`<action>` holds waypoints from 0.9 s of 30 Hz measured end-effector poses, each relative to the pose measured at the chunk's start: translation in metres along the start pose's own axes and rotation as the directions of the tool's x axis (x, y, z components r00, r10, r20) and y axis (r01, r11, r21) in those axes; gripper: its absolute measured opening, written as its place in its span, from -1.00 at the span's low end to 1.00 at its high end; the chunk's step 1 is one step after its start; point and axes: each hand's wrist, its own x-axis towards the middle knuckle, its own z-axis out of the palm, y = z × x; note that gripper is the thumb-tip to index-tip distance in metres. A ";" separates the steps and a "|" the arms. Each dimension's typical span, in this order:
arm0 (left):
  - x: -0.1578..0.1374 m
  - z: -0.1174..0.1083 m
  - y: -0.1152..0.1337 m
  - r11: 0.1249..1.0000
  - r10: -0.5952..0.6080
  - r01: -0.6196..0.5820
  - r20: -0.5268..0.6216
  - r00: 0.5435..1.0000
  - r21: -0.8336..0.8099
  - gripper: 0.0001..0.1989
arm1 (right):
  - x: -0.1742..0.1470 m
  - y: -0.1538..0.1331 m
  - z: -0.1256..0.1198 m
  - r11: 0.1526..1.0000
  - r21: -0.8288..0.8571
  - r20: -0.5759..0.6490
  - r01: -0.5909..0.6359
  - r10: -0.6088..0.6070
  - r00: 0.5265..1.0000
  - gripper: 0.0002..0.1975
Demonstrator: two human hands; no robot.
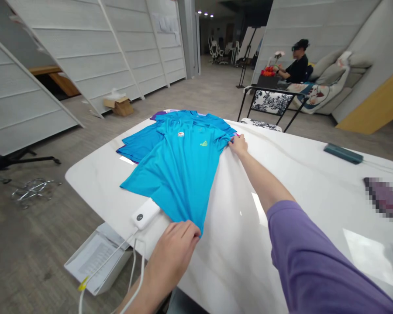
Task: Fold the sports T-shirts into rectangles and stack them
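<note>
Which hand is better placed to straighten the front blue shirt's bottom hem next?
Likely the left: the left hand pinches the front blue shirt at a bottom corner, while the right hand is farther up, at the sleeve.

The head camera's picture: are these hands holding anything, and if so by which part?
A blue T-shirt: the left hand pinches it at a near hem corner, and the right hand appears to hold the edge of a sleeve.
</note>
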 end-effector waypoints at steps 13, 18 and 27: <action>-0.001 0.028 0.039 0.991 0.123 -0.125 -0.041 0.992 -0.054 -0.86 | -0.006 0.032 -0.003 0.991 0.021 -0.004 0.132 -0.132 0.991 -0.70; -0.011 0.037 0.062 0.994 0.107 -0.106 0.035 0.994 -0.037 -0.85 | -0.011 0.056 -0.034 0.972 0.234 -0.080 0.032 -0.014 0.997 -0.82; -0.020 0.086 0.162 0.886 0.454 -0.400 0.256 0.854 -0.236 -0.91 | -0.075 0.242 -0.178 0.967 0.224 -0.164 -0.125 0.164 0.973 -0.83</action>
